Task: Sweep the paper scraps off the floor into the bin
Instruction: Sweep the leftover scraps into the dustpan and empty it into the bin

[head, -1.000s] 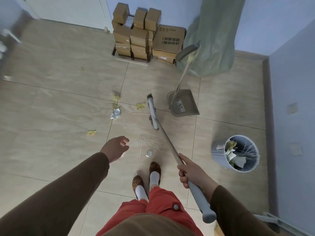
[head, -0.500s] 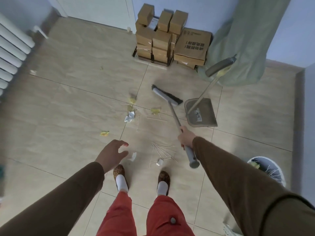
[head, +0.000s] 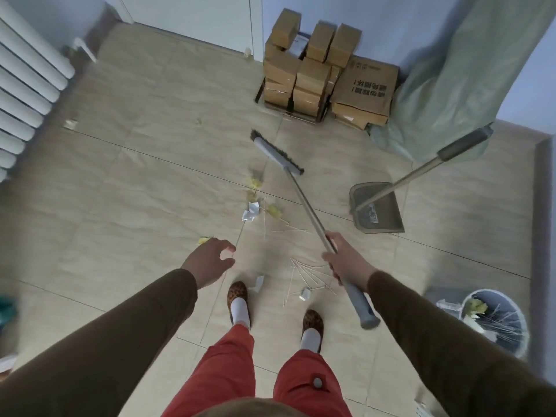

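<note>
right hand (head: 346, 263) gripping broom (head: 304, 203), left hand (head: 207, 261) empty, fingers loosely spread, paper scraps (head: 251, 210) beyond

Right hand (head: 346, 263) wrapped around broom (head: 304, 203) shaft just above the grey grip, broom head out front on the tile floor (head: 120, 206), beyond the scrap cluster. Left hand (head: 209, 261) free, fingers loosely curled, holding nothing. Paper scraps (head: 255, 203) (yellow and white, plus thin sticks) scattered between broom head and the feet. Dustpan (head: 376, 209) sits on the floor right of the broom shaft, its long handle leaning up and to the right. Bin (head: 493, 320) at lower right near the wall, already holding some scraps and sticks. Cardboard boxes (head: 325, 73) stacked against the far wall, radiator (head: 27, 94) at left.
</note>
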A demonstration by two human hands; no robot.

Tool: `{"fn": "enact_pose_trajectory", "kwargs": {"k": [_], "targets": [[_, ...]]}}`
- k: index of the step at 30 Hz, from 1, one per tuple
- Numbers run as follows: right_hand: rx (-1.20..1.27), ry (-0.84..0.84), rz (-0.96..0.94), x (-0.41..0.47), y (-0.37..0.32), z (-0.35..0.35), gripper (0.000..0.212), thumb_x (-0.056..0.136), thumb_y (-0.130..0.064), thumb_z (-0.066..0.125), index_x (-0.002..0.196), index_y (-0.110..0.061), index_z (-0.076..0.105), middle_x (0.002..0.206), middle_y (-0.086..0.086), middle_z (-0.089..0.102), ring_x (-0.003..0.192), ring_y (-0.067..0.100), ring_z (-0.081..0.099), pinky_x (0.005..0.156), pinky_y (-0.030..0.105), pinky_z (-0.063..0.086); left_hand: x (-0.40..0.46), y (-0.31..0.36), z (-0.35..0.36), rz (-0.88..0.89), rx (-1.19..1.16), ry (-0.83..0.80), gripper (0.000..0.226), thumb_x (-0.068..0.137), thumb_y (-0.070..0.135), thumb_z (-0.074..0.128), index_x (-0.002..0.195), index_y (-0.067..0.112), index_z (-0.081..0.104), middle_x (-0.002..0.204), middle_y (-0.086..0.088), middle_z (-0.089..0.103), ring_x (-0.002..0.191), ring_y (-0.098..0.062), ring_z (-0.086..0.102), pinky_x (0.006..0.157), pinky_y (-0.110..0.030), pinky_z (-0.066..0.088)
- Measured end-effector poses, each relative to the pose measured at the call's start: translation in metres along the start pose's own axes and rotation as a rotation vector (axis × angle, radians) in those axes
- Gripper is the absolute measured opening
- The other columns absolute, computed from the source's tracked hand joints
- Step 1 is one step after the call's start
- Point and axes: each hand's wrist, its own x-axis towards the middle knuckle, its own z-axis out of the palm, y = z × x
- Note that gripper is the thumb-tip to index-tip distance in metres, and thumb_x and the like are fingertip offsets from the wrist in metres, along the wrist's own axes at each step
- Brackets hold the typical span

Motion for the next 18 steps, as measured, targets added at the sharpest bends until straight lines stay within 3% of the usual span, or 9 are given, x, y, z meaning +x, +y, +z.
{"fn": "enact_pose_trajectory", "kwargs": {"k": [5, 8, 11, 14, 18], "targets": [[-0.213, -0.003, -0.026, 0.110, -0.090, 0.019, 0.054, 0.097, -0.016, 0.046, 0.148, -0.026, 0.030, 0.092, 0.012, 0.057, 0.060, 0.021, 0.055, 0.048, 0.029, 0.049, 0.010, -0.048, -0.040, -0.030, -0.001, 0.035, 0.029, 0.094, 0.028, 0.063, 0.122, 0.026, 0.064, 0.126, 0.000, 0.059, 0.117, -0.019, 0.058, 0.096, -0.033, 0.045], [-0.355, -0.033, -0.018, 0.132, -0.109, 0.030, 0.053, 0.095, -0.012, 0.042, 0.145, -0.026, 0.033, 0.096, 0.018, 0.059, 0.060, 0.025, 0.056, 0.048, 0.030, 0.050, 0.013, -0.074, -0.054, -0.056, -0.031, 0.040, 0.028, 0.093, 0.026, 0.063, 0.121, 0.024, 0.065, 0.124, 0.000, 0.060, 0.114, -0.019, 0.060, 0.094, -0.031, 0.045], [-0.556, -0.078, 0.014, 0.112, -0.084, 0.034, 0.055, 0.090, -0.006, 0.038, 0.141, -0.029, 0.036, 0.095, 0.020, 0.062, 0.056, 0.027, 0.056, 0.045, 0.031, 0.050, 0.015, -0.091, -0.058, -0.066, -0.044, 0.026, 0.027, 0.093, 0.027, 0.063, 0.120, 0.025, 0.065, 0.124, 0.000, 0.060, 0.113, -0.018, 0.060, 0.095, -0.032, 0.046], [-0.665, -0.116, 0.079, 0.060, -0.041, 0.023, 0.056, 0.093, -0.011, 0.039, 0.143, -0.035, 0.031, 0.088, 0.013, 0.061, 0.054, 0.020, 0.055, 0.040, 0.025, 0.046, 0.015, -0.100, -0.059, -0.080, -0.070, -0.015, 0.026, 0.093, 0.028, 0.063, 0.119, 0.026, 0.065, 0.127, -0.001, 0.060, 0.113, -0.018, 0.060, 0.096, -0.034, 0.047], [-0.644, -0.101, 0.075, -0.008, -0.008, 0.000, 0.053, 0.099, -0.024, 0.045, 0.149, -0.038, 0.031, 0.104, -0.002, 0.062, 0.058, 0.016, 0.061, 0.046, 0.023, 0.054, 0.022, -0.099, -0.065, -0.063, -0.110, -0.012, 0.027, 0.093, 0.027, 0.064, 0.120, 0.024, 0.066, 0.130, 0.000, 0.060, 0.115, -0.019, 0.059, 0.096, -0.032, 0.046]]}}
